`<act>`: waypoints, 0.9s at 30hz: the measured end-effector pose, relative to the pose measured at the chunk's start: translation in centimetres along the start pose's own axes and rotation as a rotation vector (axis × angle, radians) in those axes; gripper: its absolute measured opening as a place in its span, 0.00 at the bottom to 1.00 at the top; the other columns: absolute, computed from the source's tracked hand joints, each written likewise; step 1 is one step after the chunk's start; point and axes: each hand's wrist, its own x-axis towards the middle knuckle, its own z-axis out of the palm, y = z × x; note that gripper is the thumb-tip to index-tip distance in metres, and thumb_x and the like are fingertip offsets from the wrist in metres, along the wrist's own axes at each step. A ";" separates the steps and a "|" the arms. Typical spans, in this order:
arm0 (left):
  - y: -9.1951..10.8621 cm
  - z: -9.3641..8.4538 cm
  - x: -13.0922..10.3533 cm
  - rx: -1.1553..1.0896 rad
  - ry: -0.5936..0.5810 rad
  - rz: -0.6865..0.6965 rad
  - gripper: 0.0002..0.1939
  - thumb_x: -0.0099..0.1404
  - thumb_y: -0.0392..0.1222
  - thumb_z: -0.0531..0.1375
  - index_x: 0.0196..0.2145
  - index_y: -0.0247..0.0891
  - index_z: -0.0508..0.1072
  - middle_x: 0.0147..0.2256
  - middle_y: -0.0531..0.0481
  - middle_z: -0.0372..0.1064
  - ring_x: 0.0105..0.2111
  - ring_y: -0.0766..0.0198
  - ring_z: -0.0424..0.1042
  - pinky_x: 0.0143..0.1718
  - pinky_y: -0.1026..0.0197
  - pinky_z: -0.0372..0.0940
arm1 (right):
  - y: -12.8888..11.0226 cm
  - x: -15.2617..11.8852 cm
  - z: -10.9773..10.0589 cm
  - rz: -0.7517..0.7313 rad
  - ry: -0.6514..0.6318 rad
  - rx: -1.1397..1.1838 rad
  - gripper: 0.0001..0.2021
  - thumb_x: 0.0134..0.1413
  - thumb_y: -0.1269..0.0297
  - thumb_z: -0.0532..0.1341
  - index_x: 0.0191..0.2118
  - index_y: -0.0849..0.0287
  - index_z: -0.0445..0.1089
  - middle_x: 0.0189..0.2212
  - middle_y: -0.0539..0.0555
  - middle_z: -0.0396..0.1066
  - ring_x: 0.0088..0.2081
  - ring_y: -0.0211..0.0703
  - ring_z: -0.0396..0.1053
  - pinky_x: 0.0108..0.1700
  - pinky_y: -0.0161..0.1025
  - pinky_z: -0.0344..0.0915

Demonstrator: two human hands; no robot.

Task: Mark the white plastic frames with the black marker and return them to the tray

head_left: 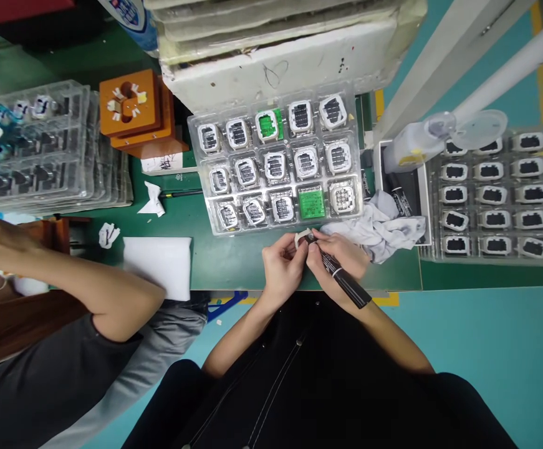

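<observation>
My left hand (284, 267) pinches a small white part (305, 237) at the front edge of the green bench. In my right hand (334, 265) is a black marker pen (346, 282), its tip end at the part and its thick back end pointing down to the right. The fingers of both hands meet around the part and hide much of it. Just beyond them lies a clear plastic tray (247, 232) holding rows of white-framed parts with dark insides. Two of its pockets show green pieces, one of them a green block (312, 203).
A crumpled grey cloth (381, 227) lies right of my hands, beside a white box (423, 187) with a plastic bottle (411, 146). Another filled tray (493, 193) is far right. Left are a white pad (156, 265), an orange fixture (128, 103), stacked trays (65, 149) and a co-worker's arm (79, 274).
</observation>
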 end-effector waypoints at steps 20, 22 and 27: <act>0.2 0.0 0.2 -0.083 0.002 -0.008 0.12 0.69 0.48 0.74 0.39 0.35 0.87 0.32 0.48 0.83 0.31 0.65 0.79 0.36 0.66 0.75 | -0.2 0.2 -0.2 0.015 0.000 -0.017 0.07 0.70 0.74 0.68 0.43 0.53 0.75 0.38 0.51 0.84 0.44 0.48 0.87 0.47 0.44 0.86; 0.4 -0.1 0.3 -0.130 -0.011 -0.053 0.13 0.66 0.48 0.76 0.39 0.35 0.87 0.33 0.47 0.84 0.34 0.63 0.82 0.38 0.65 0.77 | -0.3 0.3 -0.4 0.016 -0.005 0.004 0.08 0.69 0.75 0.68 0.43 0.53 0.75 0.38 0.52 0.84 0.45 0.49 0.88 0.47 0.43 0.86; 1.3 -0.3 0.6 -0.213 -0.039 -0.150 0.18 0.58 0.52 0.81 0.38 0.36 0.88 0.31 0.47 0.84 0.31 0.62 0.82 0.34 0.64 0.77 | -0.4 0.3 -0.5 0.081 0.016 0.101 0.08 0.69 0.75 0.68 0.44 0.52 0.75 0.39 0.53 0.86 0.46 0.51 0.88 0.44 0.45 0.85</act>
